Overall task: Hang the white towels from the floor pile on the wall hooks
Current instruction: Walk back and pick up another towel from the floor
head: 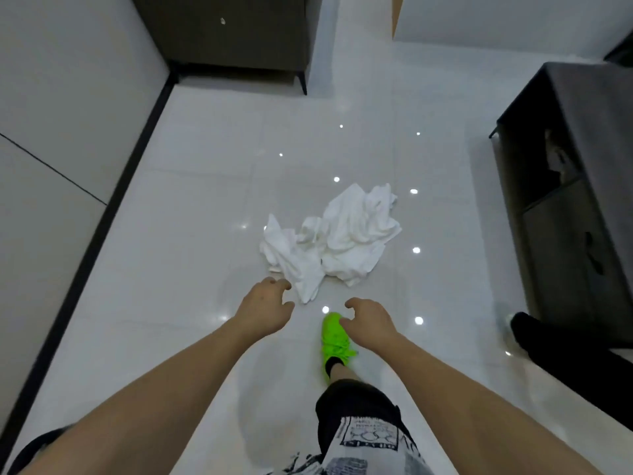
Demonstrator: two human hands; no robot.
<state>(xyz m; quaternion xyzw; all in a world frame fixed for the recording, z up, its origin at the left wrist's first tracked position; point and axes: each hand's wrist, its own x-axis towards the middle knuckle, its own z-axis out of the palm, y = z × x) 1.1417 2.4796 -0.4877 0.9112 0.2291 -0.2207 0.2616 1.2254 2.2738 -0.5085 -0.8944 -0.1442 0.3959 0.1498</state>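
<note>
Below, a crumpled pile of white cloth towels lay on the glossy pale tiled floor, roughly mid-room, with bright ceiling-light reflections dotted on the tiles around it. Both bare forearms reached forward and down toward the pile. Left hand hovered at the pile's near-left edge, fingers loosely curled and spread, fingertips just beside or maybe brushing the lowest fold of towel; contact could not be told for sure, and nothing was held in it. Right hand was near the pile but apart from it, fingers loosely curled, holding nothing, positioned over the toe of a neon green sneaker planted on the floor just short of the towels. A leg in black-and-white printed shorts showed at the bottom edge. White wall panels with a dark baseboard ran along the left. A dark brown cabinet on thin legs stood at the far end, well apart from the pile. A dark low cabinet with open shelves stood along the right side, something unclear inside its upper compartment. A dark shape, unclear what, sat on the floor at its near end.
</note>
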